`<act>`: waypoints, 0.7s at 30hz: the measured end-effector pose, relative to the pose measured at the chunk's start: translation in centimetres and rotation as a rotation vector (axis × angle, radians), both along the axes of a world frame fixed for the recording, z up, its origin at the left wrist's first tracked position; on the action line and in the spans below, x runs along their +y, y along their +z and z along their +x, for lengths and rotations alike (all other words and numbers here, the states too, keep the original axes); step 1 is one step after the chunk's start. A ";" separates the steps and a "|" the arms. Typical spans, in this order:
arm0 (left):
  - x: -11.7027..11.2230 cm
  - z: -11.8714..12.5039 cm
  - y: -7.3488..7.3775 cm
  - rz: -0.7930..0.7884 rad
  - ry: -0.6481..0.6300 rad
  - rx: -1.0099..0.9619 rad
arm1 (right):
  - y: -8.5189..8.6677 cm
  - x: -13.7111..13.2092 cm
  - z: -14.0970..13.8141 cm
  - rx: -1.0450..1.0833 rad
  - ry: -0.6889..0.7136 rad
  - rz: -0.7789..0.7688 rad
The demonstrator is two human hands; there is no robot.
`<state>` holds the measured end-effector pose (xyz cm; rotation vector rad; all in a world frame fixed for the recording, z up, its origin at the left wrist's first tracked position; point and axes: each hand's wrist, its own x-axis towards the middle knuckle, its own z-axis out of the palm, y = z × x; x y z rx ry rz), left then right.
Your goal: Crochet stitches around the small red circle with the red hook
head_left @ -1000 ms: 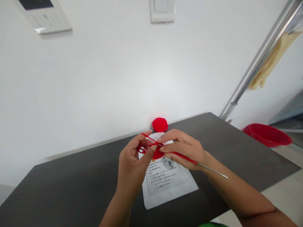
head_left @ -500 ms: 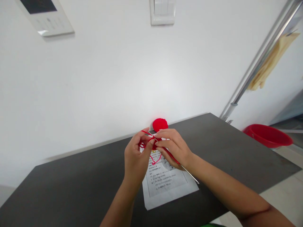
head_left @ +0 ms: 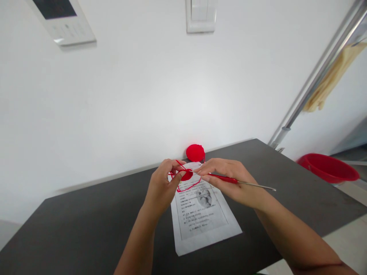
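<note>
Between thumb and fingers, my left hand (head_left: 164, 184) pinches a small piece of red crochet work (head_left: 187, 175), with red yarn running over its fingers. My right hand (head_left: 229, 179) grips a crochet hook (head_left: 226, 178) by its red handle; the metal back end sticks out to the right past the hand. The hook's front tip meets the crochet work near my left fingertips. A strand of yarn (head_left: 190, 187) hangs in a loop below both hands. Behind them, against the wall, sits a ball of red yarn (head_left: 195, 152).
A printed sheet (head_left: 206, 225) lies on the dark table (head_left: 94, 225) beneath my hands. The white wall rises at the back. On the floor to the right stands a red basin (head_left: 329, 168); yellow gloves (head_left: 329, 80) hang near a metal pole (head_left: 318, 68).
My right hand has moved right, away from the left hand, and the crochet hook has swung from a downward slant to nearly level. More of the red work now shows.
</note>
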<state>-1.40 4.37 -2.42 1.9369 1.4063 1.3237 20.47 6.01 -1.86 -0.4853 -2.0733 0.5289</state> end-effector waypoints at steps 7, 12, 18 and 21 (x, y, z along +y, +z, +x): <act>-0.3 0.0 0.5 -0.278 -0.182 -0.412 | -0.3 0.7 -0.1 0.309 0.170 -0.452; -0.4 -0.1 0.3 -0.551 -0.373 -0.698 | -0.9 1.2 -1.0 0.311 0.297 -0.130; -0.5 -0.7 0.8 -0.562 -0.330 -0.658 | -0.9 1.2 -1.0 0.068 0.248 0.201; -0.3 -1.1 0.9 -0.475 -0.240 -0.529 | -1.0 1.1 -1.1 0.066 0.206 0.137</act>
